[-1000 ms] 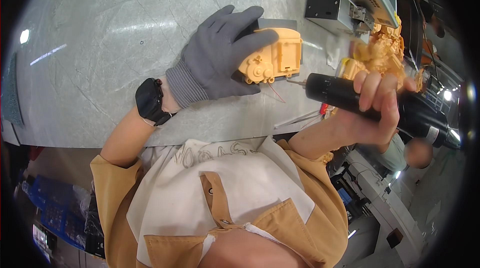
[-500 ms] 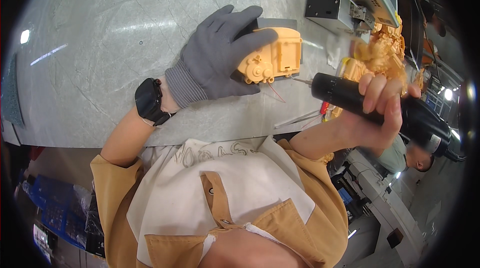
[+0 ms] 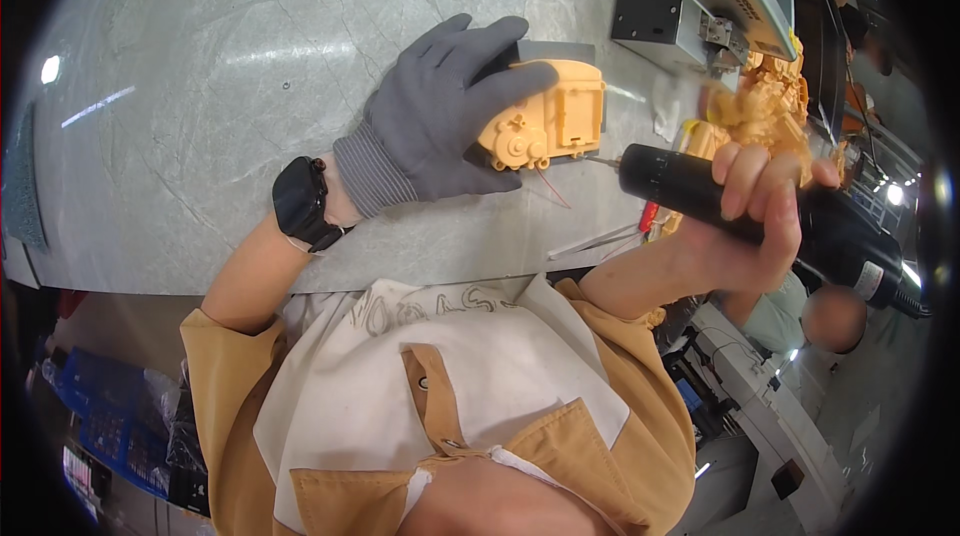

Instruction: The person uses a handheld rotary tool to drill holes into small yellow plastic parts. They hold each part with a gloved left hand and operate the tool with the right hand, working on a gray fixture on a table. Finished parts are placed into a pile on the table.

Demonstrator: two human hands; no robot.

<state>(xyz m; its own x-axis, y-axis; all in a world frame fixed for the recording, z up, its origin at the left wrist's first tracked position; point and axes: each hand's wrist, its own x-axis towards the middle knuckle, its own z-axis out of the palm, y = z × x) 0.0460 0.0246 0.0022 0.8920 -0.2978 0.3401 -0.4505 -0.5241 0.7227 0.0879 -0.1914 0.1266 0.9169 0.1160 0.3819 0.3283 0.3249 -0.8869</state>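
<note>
My left hand, in a grey glove, grips an orange plastic housing with gear-like round parts and a rectangular compartment. A dark flat block shows behind the housing. From its lower side a thin red wire trails onto the table. My bare right hand is wrapped round a black electric screwdriver, held nearly level. The thin bit points left at the housing's lower right edge; whether it touches cannot be made out.
Many orange plastic parts are heaped at the right, beside a black and silver machine. Tweezers and a red-handled tool lie near the grey table's front edge. Another person is beyond at the right.
The screwdriver has shifted very slightly left, its rear end dipping a little. My left hand and the housing sit almost where they were.
</note>
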